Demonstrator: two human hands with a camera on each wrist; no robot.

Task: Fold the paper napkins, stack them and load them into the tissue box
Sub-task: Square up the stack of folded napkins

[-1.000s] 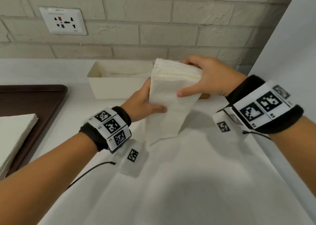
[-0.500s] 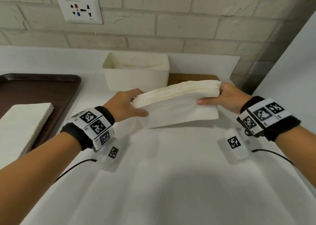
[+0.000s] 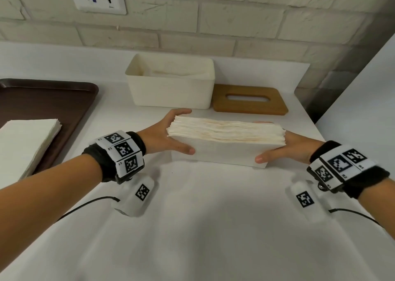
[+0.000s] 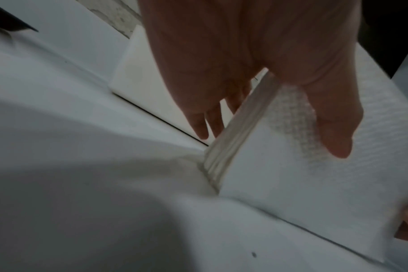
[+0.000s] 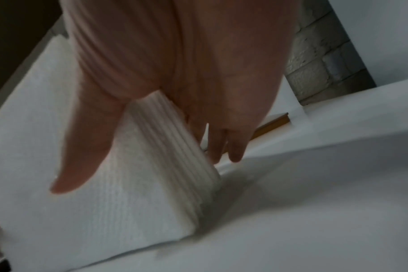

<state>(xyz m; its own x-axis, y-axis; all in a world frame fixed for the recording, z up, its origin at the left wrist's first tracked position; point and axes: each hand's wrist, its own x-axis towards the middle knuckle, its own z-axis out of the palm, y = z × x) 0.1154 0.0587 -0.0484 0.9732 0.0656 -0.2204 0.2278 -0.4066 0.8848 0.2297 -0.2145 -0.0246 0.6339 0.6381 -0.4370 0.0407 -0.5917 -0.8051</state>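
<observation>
Now, from the head view, the left hand and right hand clamp the napkin stack from its two short ends, thumbs across the near face and fingers behind, the stack standing on its long edge on the white cloth. Just beyond the left hand's fingers sits the open tissue box; beyond the right hand lies the wooden lid.

At the left wrist, the thumb presses the stack's broad face, fingers behind its layered end.

At the right wrist, the thumb lies on the face, fingers behind the edge.
</observation>
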